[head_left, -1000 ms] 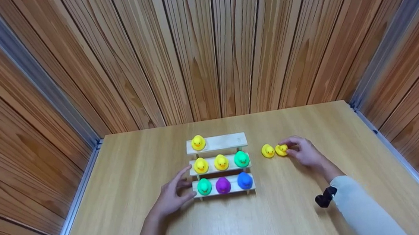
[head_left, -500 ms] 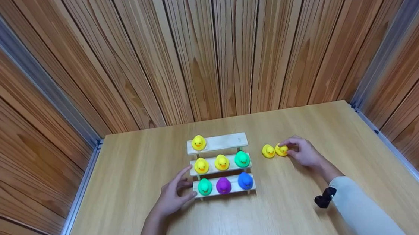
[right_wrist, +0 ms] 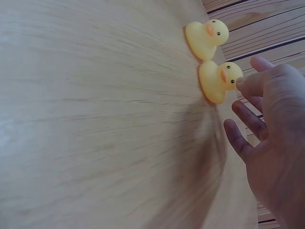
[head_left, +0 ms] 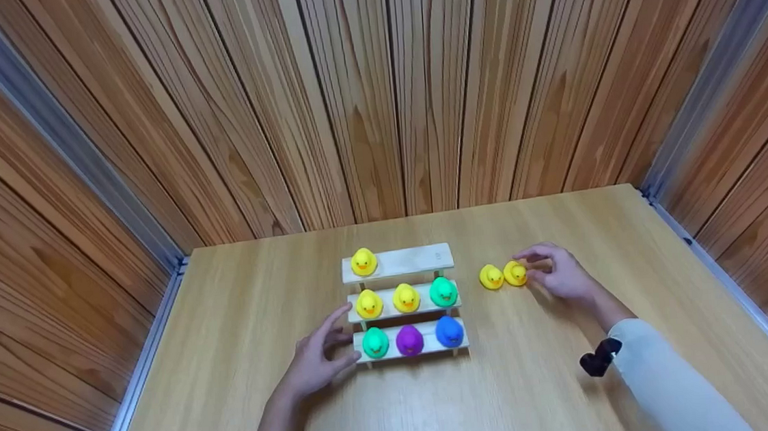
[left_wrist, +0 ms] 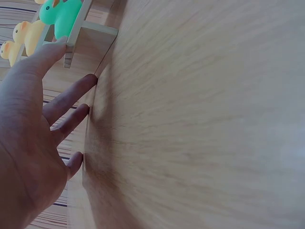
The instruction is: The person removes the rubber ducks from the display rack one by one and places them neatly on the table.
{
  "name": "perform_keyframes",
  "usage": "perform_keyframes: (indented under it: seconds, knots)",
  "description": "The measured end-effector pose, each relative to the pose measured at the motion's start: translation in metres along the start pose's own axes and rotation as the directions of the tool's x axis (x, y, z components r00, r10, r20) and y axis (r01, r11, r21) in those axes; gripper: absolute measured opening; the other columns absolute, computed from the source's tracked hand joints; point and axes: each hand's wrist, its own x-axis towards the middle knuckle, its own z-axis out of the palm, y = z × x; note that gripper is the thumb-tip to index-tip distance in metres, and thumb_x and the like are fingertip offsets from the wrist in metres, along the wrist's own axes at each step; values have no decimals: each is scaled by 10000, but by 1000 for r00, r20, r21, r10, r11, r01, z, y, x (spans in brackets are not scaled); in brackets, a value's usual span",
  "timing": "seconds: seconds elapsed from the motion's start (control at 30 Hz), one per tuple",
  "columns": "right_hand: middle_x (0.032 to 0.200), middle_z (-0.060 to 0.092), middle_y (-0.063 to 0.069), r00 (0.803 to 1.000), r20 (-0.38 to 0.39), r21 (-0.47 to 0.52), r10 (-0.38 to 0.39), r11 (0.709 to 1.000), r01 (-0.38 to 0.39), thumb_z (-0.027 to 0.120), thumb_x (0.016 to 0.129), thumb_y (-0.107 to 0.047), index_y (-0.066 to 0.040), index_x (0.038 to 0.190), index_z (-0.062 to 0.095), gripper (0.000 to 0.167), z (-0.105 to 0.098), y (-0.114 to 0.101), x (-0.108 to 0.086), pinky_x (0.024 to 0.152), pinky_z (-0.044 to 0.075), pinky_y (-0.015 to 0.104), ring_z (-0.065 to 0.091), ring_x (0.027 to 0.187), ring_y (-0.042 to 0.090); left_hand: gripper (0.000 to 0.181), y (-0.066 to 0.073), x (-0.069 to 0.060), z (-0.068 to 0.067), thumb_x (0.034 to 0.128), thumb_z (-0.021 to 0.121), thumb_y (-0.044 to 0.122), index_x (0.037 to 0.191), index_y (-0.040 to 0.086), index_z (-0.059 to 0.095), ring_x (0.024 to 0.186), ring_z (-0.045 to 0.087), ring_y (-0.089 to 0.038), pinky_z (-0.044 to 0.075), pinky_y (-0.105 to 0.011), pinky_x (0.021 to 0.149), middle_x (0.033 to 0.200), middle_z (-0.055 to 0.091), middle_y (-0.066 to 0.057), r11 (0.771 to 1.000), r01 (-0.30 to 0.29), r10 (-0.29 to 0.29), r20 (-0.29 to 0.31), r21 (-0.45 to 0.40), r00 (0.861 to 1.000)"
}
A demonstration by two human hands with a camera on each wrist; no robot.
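A three-tier white wooden stand [head_left: 409, 261] holds several rubber ducks. On its top tier sits a yellow duck [head_left: 363, 262]; the middle tier has two yellow ducks and a green duck [head_left: 443, 292]. Along the bottom tier are another green duck [left_wrist: 64, 16], a purple duck [head_left: 409, 340] and a blue duck [head_left: 449, 331]. My left hand [head_left: 316, 358] touches the stand's left end with fingers spread. Right of the stand, two yellow ducks stand upright side by side. My right hand [head_left: 562, 275] is at the right-hand duck [right_wrist: 214, 81], thumb and index finger parted around its far side.
The stand and ducks rest on a wooden tabletop [head_left: 520, 383]. Wood-plank walls [head_left: 375, 106] enclose the back and sides, with metal rails [head_left: 141, 358] along the table's edges. A small black object [head_left: 599, 357] is at the right cuff.
My right hand has loosened from the right-hand yellow duck and drawn slightly to the right, leaving the duck upright beside the other. The left hand and stand stay in place.
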Motion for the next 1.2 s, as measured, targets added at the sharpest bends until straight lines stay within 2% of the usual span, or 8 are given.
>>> perform_keyframes:
  seconds: [0.2,0.33,0.6,0.67,0.9,1.2]
  knots:
    - [1528,602,256,998,-33,-31,-53,998,52,638,1098,5,-38,1475,687,383,-7,-7,2,1232,493,745,558,1432,490,851,0,-1,-1,1027,845,370,1709,529,362,1489,669,-386,456,-743,1274,1624,654,-139,1000,8,-8,6,2,1000]
    - [1507,616,267,997,-41,-44,-62,997,61,662,1082,13,-18,1469,693,390,-5,-13,5,1196,540,717,582,1410,489,856,0,-4,-1,1023,850,365,1711,516,363,1481,673,-383,456,-745,1274,1602,670,-133,1000,18,-18,4,2,1000]
    - [1499,621,292,994,-46,-54,-97,994,94,719,1062,-26,-11,1479,687,418,6,-30,11,1102,585,502,593,1398,494,851,-1,-2,-1,1033,832,385,1719,517,346,1485,664,-381,472,-734,1266,1620,650,-135,1000,3,-4,14,7,1000]
    - [1502,627,281,994,-41,-60,-106,993,103,725,1066,-42,-18,1487,685,424,9,-36,13,1095,579,487,594,1400,487,851,-1,-2,0,1034,829,395,1718,527,341,1484,667,-376,464,-738,1271,1617,654,-130,1000,2,-2,14,12,1000]
    - [1502,656,233,991,-28,-35,-134,990,133,735,1068,-68,-53,1505,677,441,24,-62,23,1145,569,664,590,1418,506,854,-1,0,1,1033,829,398,1718,534,338,1467,684,-369,465,-742,1268,1588,682,-120,1000,-2,2,16,22,1000]
    - [1520,661,231,985,-83,0,-150,989,150,742,1080,-108,-46,1539,637,475,48,-99,37,1147,578,626,636,1403,448,853,0,-1,0,1030,836,380,1706,554,346,1465,688,-350,427,-764,1286,1566,703,-99,1000,8,-8,7,16,1000]
